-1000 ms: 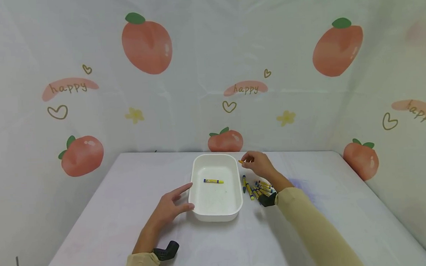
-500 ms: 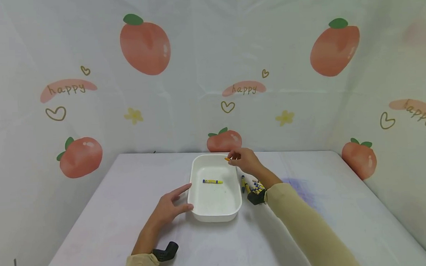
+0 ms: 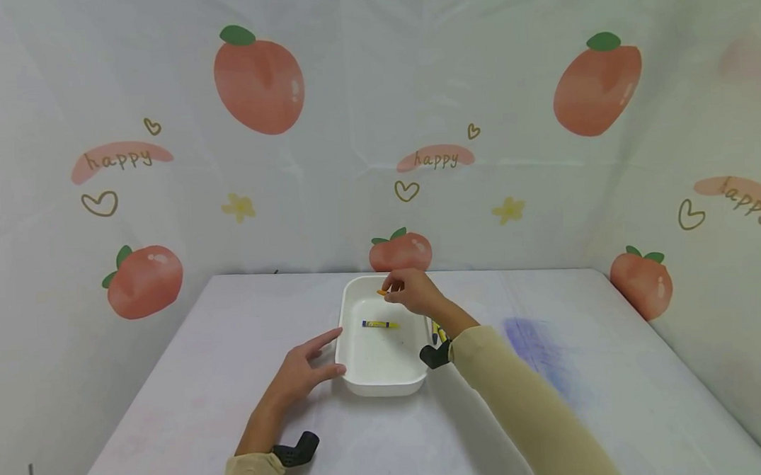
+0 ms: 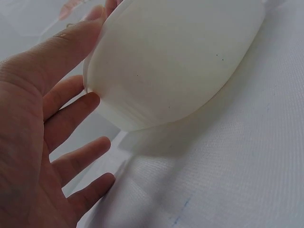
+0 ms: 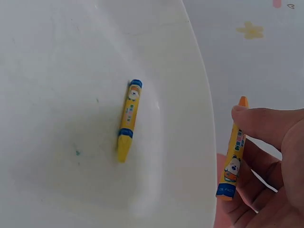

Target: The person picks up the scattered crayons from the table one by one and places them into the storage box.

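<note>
My right hand (image 3: pixel 415 293) pinches an orange crayon (image 5: pixel 232 166) between thumb and fingers, over the far part of a white tray (image 3: pixel 387 390). The crayon has a yellow wrapper with a blue band, and its orange tip points up in the right wrist view. Flat on the tray's floor lies a yellow crayon (image 5: pixel 128 118). My left hand (image 3: pixel 299 372) touches the tray's left side, thumb and fingers spread; in the left wrist view its fingers (image 4: pixel 78 159) are fairly straight, with some at the wall and the lower ones off it.
A few crayons (image 3: pixel 437 333) lie just right of the tray, partly hidden by my right wrist and its black camera (image 3: pixel 434 355). A white cloth covers the table, with a purple smudge (image 3: pixel 535 355) at the right. Behind stands a fruit-patterned backdrop (image 3: pixel 340 197).
My right hand has moved left with the orange crayon, from beyond the tray's right rim to over the tray. My left hand stays at the tray's left side.
</note>
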Motion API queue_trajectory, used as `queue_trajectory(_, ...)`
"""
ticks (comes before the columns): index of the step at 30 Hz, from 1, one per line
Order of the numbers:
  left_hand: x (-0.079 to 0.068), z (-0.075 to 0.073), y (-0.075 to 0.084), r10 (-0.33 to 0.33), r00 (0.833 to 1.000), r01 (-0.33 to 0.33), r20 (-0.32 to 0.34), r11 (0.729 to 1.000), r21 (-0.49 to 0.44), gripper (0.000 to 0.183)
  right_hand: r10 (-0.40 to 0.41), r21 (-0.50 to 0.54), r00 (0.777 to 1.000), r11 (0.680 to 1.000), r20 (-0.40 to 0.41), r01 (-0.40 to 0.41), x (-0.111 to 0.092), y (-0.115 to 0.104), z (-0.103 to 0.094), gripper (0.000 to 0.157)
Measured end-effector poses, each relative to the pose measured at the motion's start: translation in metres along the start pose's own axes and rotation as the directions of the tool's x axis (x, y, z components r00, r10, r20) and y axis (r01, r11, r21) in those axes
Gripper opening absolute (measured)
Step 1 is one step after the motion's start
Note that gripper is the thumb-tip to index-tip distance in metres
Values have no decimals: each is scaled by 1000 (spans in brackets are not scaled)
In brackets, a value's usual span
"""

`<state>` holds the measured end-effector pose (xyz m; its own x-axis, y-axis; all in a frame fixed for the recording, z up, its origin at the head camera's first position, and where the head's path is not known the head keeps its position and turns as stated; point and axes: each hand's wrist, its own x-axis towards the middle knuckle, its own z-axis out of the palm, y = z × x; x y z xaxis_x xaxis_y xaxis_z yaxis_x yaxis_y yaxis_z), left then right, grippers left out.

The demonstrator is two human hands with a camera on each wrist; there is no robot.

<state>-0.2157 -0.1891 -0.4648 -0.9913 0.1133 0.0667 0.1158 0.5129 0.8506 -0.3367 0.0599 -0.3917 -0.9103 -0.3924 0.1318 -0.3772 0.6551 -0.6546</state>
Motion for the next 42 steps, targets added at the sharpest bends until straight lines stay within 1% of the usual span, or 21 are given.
queue_trajectory(4,1,0,0,-8,1000,8,3,1000,5,67,7,-20,1000,1000,19,-7,1,0,7,9)
queue_trajectory(9,1,0,0,-6,1000,6,6,1000,12,68,23,-18,999,1000,45,-22,4,0,13,8)
queue_trajectory(17,0,0,1,5,1000,-5,9,1000,-3,67,71,-59,990,996,126,-63,7,-3,21,7)
queue_trajectory(22,2,0,1,-5,1000,5,12,1000,-9,67,59,-82,987,995,149,-48,9,-4,25,7)
queue_trajectory(31,1,0,0,-8,1000,8,12,1000,-25,67,12,-92,982,996,187,5,9,-3,31,6)
queue_trajectory(33,1,0,0,-8,1000,8,12,1000,-25,67,13,-94,982,996,190,5,9,-3,32,6)
queue_trajectory(40,1,0,2,-15,1000,15,5,1000,-9,67,53,-94,978,995,202,-34,9,-6,30,8)
queue_trajectory(42,1,0,2,-16,1000,16,5,1000,-9,67,51,-90,979,995,199,-34,10,-7,29,10)
